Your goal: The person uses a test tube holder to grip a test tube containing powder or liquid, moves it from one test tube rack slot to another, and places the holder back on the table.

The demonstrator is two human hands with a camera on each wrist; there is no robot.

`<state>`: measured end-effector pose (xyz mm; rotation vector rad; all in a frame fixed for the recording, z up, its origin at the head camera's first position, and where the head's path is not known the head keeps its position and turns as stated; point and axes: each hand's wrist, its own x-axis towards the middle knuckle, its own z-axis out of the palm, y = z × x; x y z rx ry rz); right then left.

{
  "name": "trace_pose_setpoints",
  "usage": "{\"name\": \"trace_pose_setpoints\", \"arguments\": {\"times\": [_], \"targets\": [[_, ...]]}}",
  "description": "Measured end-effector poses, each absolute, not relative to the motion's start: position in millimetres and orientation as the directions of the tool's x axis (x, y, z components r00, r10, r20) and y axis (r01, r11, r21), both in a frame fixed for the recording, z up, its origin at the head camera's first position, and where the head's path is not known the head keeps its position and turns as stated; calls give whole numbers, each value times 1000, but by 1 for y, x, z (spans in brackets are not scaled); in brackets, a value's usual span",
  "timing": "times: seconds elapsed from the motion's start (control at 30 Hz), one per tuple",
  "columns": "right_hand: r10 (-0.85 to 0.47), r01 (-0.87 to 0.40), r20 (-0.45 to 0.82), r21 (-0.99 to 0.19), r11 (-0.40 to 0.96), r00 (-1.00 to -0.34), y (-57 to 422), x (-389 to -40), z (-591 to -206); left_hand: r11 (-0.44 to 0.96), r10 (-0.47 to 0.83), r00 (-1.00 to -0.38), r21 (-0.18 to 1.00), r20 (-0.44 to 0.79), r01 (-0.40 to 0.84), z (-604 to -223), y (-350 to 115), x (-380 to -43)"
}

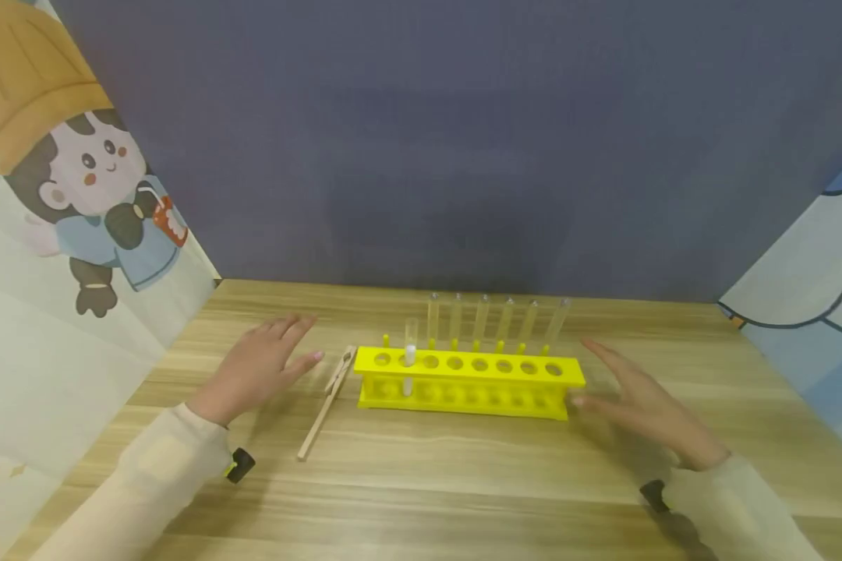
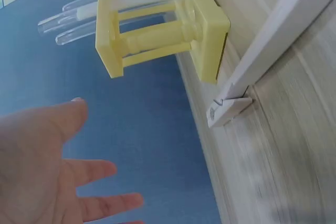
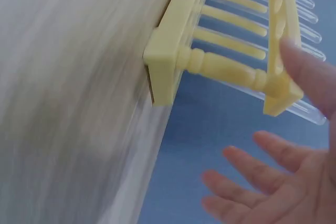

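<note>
A yellow test tube rack [image 1: 470, 374] stands on the wooden table. One test tube [image 1: 410, 351] with white contents sits upright in a hole near the rack's left end. Several clear test tubes [image 1: 482, 319] are upside down on the pegs along its back. Left of the rack lies a wooden test tube clamp [image 1: 327, 405]. My left hand [image 1: 260, 366], fingers spread and holding nothing, hovers left of the clamp. On the other side my right hand [image 1: 642, 405] is beside the rack's right end, fingers extended, thumb close to the rack in the right wrist view.
The wooden table [image 1: 421, 499] reaches back to a dark blue-grey panel [image 1: 449, 156]. Printed panels with cartoon figures [image 1: 98, 171] flank it at left and right. Dark straps sit at both sleeves.
</note>
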<state>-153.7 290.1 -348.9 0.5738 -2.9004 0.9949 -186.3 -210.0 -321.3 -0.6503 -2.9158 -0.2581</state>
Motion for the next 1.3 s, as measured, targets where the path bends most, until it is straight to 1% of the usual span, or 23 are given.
{"name": "trace_pose_setpoints", "arguments": {"times": [0.2,0.33,0.53,0.93,1.1,1.3], "targets": [[-308,-249,32,-670,699,-951,280,-152,-350,893,409,-903,149,131,425,-321,-204,-181],[-291,-219,19,-705,675,-957,275,-153,-351,891,404,-909,179,103,417,-324,-202,-181],[-247,-156,-8,-755,636,-969,271,-154,-353,876,431,-900,207,68,436,-330,-197,-185],[-189,-47,-86,-796,604,-978,265,-155,-359,888,436,-895,204,-91,412,-344,-185,-191],[-183,-9,-123,-806,591,-975,261,-158,-364,912,394,-908,188,-143,366,-352,-185,-195],[-179,-17,-108,-813,582,-978,258,-157,-368,934,333,-925,202,-183,296,-356,-180,-196]]}}
